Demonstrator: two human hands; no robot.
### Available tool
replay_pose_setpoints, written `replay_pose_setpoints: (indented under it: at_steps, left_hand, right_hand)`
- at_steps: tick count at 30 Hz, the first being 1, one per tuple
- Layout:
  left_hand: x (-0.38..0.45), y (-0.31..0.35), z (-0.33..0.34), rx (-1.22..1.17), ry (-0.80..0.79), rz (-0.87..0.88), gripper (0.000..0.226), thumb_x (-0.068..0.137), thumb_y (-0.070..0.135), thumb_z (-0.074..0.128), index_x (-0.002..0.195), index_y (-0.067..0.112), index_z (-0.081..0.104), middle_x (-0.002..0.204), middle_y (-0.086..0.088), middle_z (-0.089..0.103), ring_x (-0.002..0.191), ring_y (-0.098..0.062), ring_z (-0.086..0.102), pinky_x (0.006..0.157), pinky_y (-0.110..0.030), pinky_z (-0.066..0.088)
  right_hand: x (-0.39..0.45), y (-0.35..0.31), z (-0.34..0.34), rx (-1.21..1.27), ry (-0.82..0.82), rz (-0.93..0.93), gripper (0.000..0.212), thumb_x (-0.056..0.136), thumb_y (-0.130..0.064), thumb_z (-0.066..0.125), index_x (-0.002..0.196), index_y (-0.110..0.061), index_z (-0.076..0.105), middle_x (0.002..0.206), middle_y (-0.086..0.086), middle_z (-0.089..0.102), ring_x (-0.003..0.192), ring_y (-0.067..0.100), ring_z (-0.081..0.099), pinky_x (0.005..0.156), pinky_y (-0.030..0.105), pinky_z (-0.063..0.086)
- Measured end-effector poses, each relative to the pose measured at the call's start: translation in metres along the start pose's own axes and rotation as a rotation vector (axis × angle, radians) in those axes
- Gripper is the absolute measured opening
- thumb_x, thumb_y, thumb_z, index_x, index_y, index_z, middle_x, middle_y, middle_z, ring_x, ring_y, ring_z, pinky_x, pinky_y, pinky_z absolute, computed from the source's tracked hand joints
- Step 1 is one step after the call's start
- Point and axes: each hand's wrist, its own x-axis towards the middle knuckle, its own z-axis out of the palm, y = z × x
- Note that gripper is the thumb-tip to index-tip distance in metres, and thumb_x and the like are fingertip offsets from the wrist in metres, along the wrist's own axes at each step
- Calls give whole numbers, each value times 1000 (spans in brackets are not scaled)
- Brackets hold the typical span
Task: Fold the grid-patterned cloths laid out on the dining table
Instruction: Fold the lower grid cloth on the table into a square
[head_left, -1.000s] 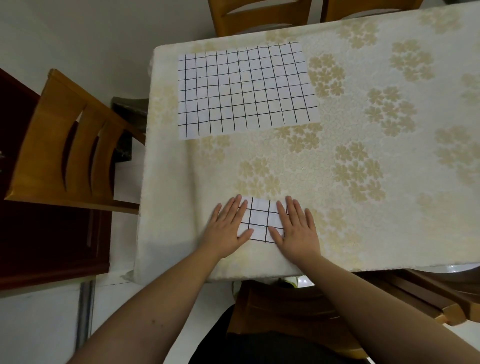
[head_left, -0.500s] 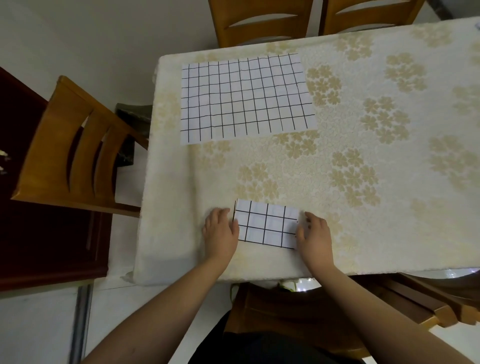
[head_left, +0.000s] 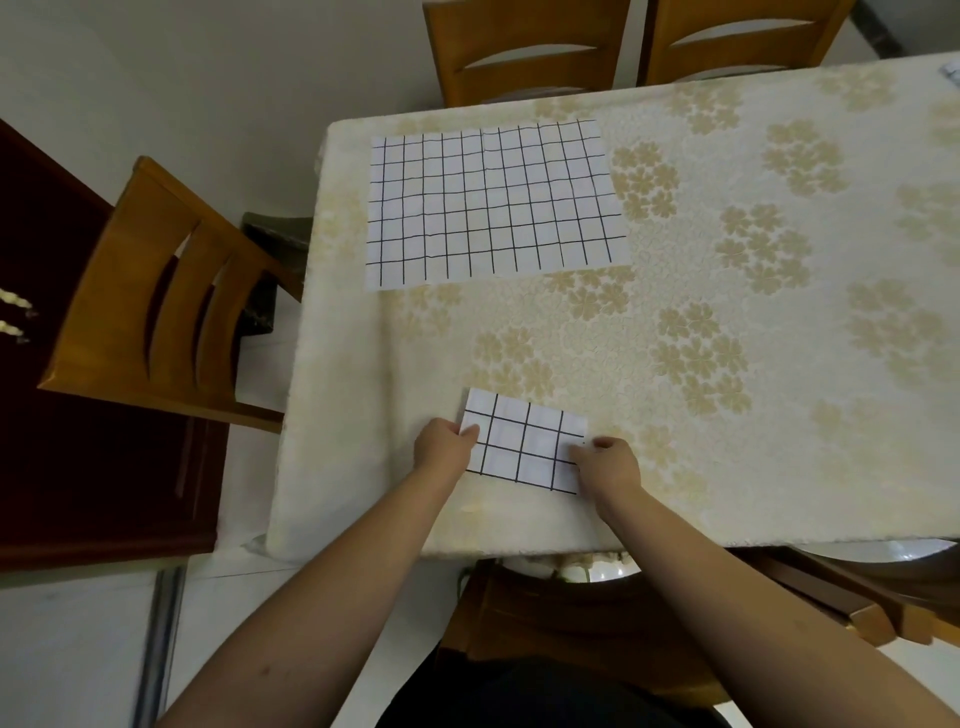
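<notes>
- Folded cloth (head_left: 524, 447): small white rectangle ruled with a black grid, lying flat on the dining table (head_left: 727, 467) close to its near edge, slightly skewed to that edge. No brand, label or writing can be read on it; the grid lines are its only marking.
- Left hand (head_left: 444, 453): at the folded cloth's left short edge, knuckles up, fingers curled together and the thumb lying over the cloth's edge, pinching it. The bare forearm runs back from the folded cloth toward the near-left corner of the view.
- Right hand (head_left: 608, 465): at the folded cloth's right short edge, fingers curled under and drawn together, covering the near-right corner. It grips the edge, though whether the thumb lies above or below the fabric cannot be told. The forearm runs back toward the near-right corner of the view.
- Unfolded cloth (head_left: 493, 205): same grid pattern, spread flat well beyond the folded cloth, toward the far-left corner of the table. It carries no legible text.
- Tablecloth (head_left: 753, 291): cream with pale gold flower clusters, lying under both cloths and hanging over the table edge nearest the folded cloth.
- Wooden chairs: one (head_left: 150, 306) to the left of the folded cloth, beside the table's left end; two (head_left: 527, 49) (head_left: 737, 36) beyond the table's far side.
</notes>
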Motion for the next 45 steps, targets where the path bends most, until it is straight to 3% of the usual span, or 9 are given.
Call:
replay_pose_setpoints:
  at_steps: [9, 14, 16, 21, 27, 32, 36, 41, 45]
  left_hand:
    - [-11, 3, -11, -385, -122, 1, 29, 91, 18, 66, 116, 4, 61, 95, -3, 62, 82, -17, 59, 62, -26, 50]
    - [-13, 3, -21, -439, -202, 44, 24, 87, 20, 70, 110, 14, 65, 104, -1, 71, 96, -20, 67, 85, -38, 55]
    - [-18, 6, -25, -520, -265, 64, 18, 87, 16, 70, 104, 17, 65, 108, -7, 71, 98, -24, 68, 90, -45, 55]
    - [-35, 17, -35, -716, -408, 115, 24, 91, 4, 62, 113, 10, 60, 113, -10, 70, 97, -23, 69, 76, -33, 57]
    - [-42, 14, -45, -744, -469, 82, 33, 90, 2, 62, 121, 14, 58, 116, -7, 69, 102, -24, 68, 76, -36, 58]
    - [-38, 3, -42, -544, -310, 45, 22, 92, 14, 64, 113, 16, 58, 109, -7, 67, 93, -22, 68, 74, -35, 57]
    - [-33, 0, -32, -490, -164, 42, 11, 94, 24, 62, 99, 14, 63, 99, -9, 69, 79, -21, 69, 69, -35, 58]
    - [-36, 3, -27, -484, -179, 63, 7, 93, 18, 63, 95, 12, 65, 94, -9, 71, 77, -21, 69, 69, -35, 58]
    - [-39, 7, -30, -481, -234, 86, 11, 94, 17, 62, 102, 10, 65, 98, -9, 71, 82, -21, 70, 64, -30, 55]
  right_hand:
    - [0, -2, -7, -45, -54, -54, 24, 88, -30, 67, 105, -12, 69, 91, 2, 68, 82, 21, 63, 79, 36, 54]
    - [-4, 0, -12, -125, -28, -145, 36, 96, -32, 50, 71, -8, 60, 63, 6, 49, 57, 22, 44, 56, 30, 35]
    - [-7, 1, -12, -111, -18, -141, 43, 99, -38, 40, 69, -9, 51, 64, 8, 51, 57, 24, 47, 58, 33, 39]
    - [-15, -6, -10, 93, -97, -9, 59, 100, -55, 21, 93, -12, 62, 93, 8, 66, 86, 27, 62, 82, 42, 50]
    - [-19, -19, -21, 636, -393, 191, 40, 97, -49, 47, 102, -13, 63, 101, 10, 71, 94, 29, 67, 78, 42, 55]
    - [-14, -17, -35, 479, -395, -71, 28, 95, -29, 59, 105, -5, 68, 99, 11, 73, 86, 23, 70, 70, 34, 55]
    - [-12, -11, -44, 377, -364, -198, 18, 93, -17, 62, 99, -2, 70, 98, 16, 73, 84, 27, 70, 80, 42, 58]
    - [-17, -10, -54, 349, -329, -254, 16, 90, -15, 66, 75, -11, 68, 77, 8, 72, 75, 25, 68, 73, 40, 58]
    - [-21, -9, -65, 351, -329, -248, 12, 87, -13, 69, 76, -8, 70, 80, 10, 73, 77, 25, 70, 68, 33, 56]
